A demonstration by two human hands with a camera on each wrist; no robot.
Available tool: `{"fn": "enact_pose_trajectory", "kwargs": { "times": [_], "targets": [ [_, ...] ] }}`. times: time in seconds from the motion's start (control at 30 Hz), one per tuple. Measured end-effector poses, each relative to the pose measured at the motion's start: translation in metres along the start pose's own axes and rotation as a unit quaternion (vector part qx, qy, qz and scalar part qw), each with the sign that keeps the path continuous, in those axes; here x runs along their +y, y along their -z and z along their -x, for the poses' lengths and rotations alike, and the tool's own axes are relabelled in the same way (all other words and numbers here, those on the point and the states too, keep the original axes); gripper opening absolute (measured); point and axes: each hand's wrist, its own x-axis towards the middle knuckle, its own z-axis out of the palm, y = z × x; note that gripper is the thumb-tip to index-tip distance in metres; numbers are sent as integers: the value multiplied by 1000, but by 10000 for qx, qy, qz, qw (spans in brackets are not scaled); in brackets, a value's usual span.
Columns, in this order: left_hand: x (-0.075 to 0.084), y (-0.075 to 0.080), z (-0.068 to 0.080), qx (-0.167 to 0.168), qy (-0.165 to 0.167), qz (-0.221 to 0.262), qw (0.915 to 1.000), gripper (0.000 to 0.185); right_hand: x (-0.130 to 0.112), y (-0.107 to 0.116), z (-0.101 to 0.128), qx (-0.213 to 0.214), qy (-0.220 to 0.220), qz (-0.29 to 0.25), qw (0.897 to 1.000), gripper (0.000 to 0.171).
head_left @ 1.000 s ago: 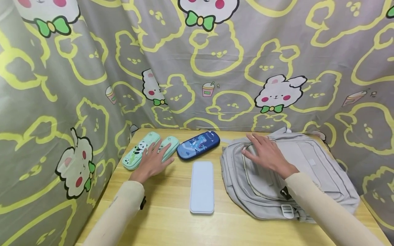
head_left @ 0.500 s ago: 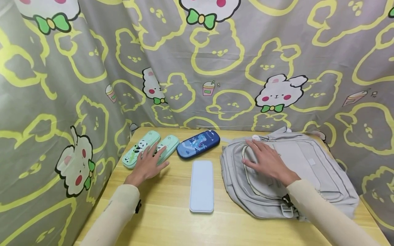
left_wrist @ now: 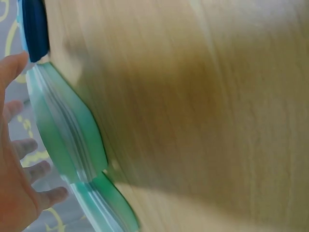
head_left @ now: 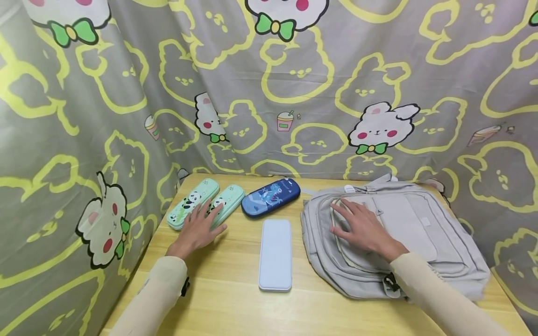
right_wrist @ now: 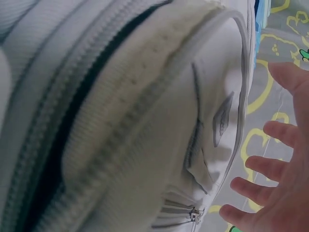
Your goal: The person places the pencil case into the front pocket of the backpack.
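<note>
In the head view my left hand [head_left: 194, 234] hovers with spread fingers over the near ends of two mint-green pencil cases, the left case [head_left: 185, 210] and the right case [head_left: 233, 198], both printed with pandas. Its palm and loose fingers [left_wrist: 36, 171] show empty in the left wrist view, above the zipped side of a green case [left_wrist: 72, 125]. My right hand [head_left: 364, 229] is spread over the front pocket of a grey backpack [head_left: 437, 224] lying flat. Nothing is between its fingers [right_wrist: 263, 166] in the right wrist view, where the backpack's zips fill the left.
A dark-blue pencil case [head_left: 273, 197] with a cartoon creature lies right of the green ones. Nearer, a pale blue flat case [head_left: 275, 255] stands lengthwise between the hands. A patterned curtain [head_left: 302, 93] hangs behind and left of the wooden table [head_left: 235, 303].
My left hand has drawn slightly back and left, uncovering more of the right panda case. The right hand has shifted a little nearer over the backpack. The cases have stayed put.
</note>
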Motion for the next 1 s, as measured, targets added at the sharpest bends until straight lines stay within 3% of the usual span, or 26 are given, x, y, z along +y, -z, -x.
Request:
{"fn": "enact_pose_trajectory", "kwargs": {
  "times": [0.33,1.0],
  "targets": [
    [-6,-4,5,61,13,101,9999,73,-1,-7,5,70,220,129,9996,61],
    [-10,-8,11,54,100,157,9998,71,-1,-18,10,6,256,165,9995,54]
  ]
}}
